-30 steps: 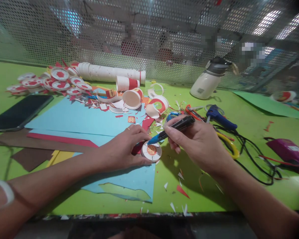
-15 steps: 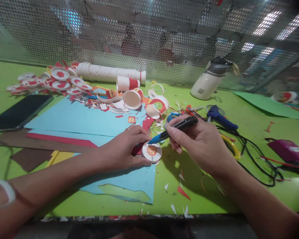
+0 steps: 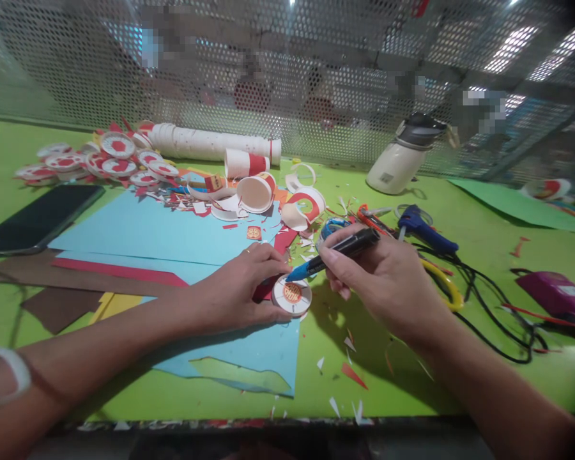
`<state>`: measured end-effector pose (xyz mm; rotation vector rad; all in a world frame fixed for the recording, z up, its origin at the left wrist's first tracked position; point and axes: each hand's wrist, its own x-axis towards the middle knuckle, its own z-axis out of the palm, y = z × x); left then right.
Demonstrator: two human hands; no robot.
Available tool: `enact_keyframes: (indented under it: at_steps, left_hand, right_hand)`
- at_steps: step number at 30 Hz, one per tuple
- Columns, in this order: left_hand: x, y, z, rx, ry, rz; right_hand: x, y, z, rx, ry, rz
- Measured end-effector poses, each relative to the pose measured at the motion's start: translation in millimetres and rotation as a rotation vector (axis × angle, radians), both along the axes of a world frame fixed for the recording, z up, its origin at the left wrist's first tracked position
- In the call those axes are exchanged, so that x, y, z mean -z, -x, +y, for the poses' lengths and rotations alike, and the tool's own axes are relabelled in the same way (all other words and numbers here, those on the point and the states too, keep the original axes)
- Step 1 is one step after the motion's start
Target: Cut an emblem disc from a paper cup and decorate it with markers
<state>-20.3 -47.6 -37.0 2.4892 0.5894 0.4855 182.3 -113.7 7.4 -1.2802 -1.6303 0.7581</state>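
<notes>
My left hand (image 3: pixel 242 287) grips the left edge of a white paper cup bottom (image 3: pixel 306 297), a shallow disc with an orange printed sticker in its middle and dark lines drawn around it. The disc rests on the table at the edge of light blue paper (image 3: pixel 263 338). Between the thumb and fingers of my right hand (image 3: pixel 378 275) is a black and blue marker (image 3: pixel 335 251), slanted down to the left. Its blue tip end touches or hovers just over the disc's upper rim; which of these, I cannot tell.
Cut cups (image 3: pixel 255 193) and paper scraps lie behind the disc. Decorated discs (image 3: pixel 117 145) are piled by stacked cups (image 3: pixel 211 141) at back left. A phone (image 3: pixel 41 217) lies left. A bottle (image 3: pixel 395 160), blue glue gun (image 3: pixel 426 230), yellow tape roll (image 3: pixel 445 287) and cables occupy the right.
The marker tip has shifted very slightly along the disc's upper rim. Both hands keep nearly the same place, and the view has tilted a little.
</notes>
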Motion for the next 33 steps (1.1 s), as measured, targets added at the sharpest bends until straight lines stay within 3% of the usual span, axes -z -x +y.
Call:
enact_keyframes:
  at_steps: [33]
  left_hand:
    - [-1.4, -0.6, -0.8, -0.009, 0.007, 0.011]
  right_hand:
    - [1.4, 2.5, -0.8, 0.000, -0.008, -0.067]
